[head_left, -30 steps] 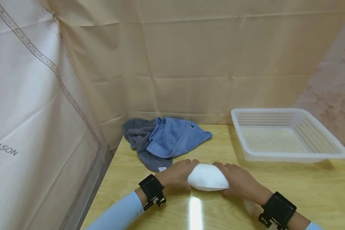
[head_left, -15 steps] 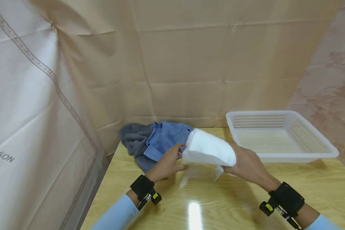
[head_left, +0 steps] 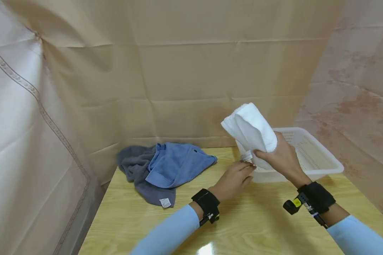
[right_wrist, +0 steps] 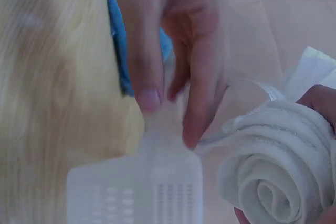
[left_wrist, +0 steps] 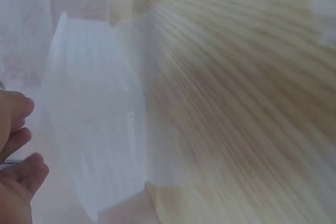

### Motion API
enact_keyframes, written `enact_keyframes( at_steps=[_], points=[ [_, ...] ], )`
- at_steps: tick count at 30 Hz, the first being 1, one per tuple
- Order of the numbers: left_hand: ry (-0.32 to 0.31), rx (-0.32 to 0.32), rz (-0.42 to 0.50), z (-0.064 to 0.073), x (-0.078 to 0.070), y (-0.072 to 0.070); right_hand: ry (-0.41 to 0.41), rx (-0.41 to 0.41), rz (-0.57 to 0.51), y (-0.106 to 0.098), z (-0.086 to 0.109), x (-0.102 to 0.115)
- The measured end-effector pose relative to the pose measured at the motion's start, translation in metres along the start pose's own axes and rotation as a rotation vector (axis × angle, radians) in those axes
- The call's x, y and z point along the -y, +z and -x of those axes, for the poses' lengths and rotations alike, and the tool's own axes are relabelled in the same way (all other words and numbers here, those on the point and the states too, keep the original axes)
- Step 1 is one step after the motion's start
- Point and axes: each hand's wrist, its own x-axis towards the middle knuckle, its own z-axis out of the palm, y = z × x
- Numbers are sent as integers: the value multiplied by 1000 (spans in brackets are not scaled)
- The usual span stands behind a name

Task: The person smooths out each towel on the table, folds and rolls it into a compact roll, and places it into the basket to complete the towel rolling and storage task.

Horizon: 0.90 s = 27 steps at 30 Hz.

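A rolled white towel [head_left: 253, 131] is held up above the near left corner of the white basket by my right hand [head_left: 282, 156]. Its spiral end shows in the right wrist view, where the rolled towel [right_wrist: 273, 182] has several layers. A small white tag [head_left: 246, 156] sticks out from the towel's lower left side. My left hand [head_left: 234, 180] reaches up to this tag, fingertips close to it. In the right wrist view the thumb and fingers of the left hand [right_wrist: 173, 45] are apart, one fingertip by the towel's loose edge. Whether it touches the tag is unclear.
The white perforated basket [head_left: 325, 148] stands at the back right of the wooden table [head_left: 115, 226]. A blue towel [head_left: 178, 166] lies crumpled over a grey towel [head_left: 137, 163] at the back left. A beige cloth [head_left: 178, 71] hangs behind the table.
The right hand has lifted the white towel from the table's middle, turned it upright and carried it right, toward the basket. The left hand let go of it, then followed to the right.
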Motion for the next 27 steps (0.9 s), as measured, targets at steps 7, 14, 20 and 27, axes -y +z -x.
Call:
enact_keyframes(
  at_steps=[7,14,20,27],
  points=[
    [33,19,-129,-13,-2,14,35,5,8,4,0,-12],
    [26,-32,-153,-13,-6,15,61,34,10,9,1,-16],
    [6,-46,-127,-15,-9,13,17,28,31,14,-6,-18],
    [14,-83,-126,-17,-11,16,32,48,52,19,-9,-23]
  ],
)
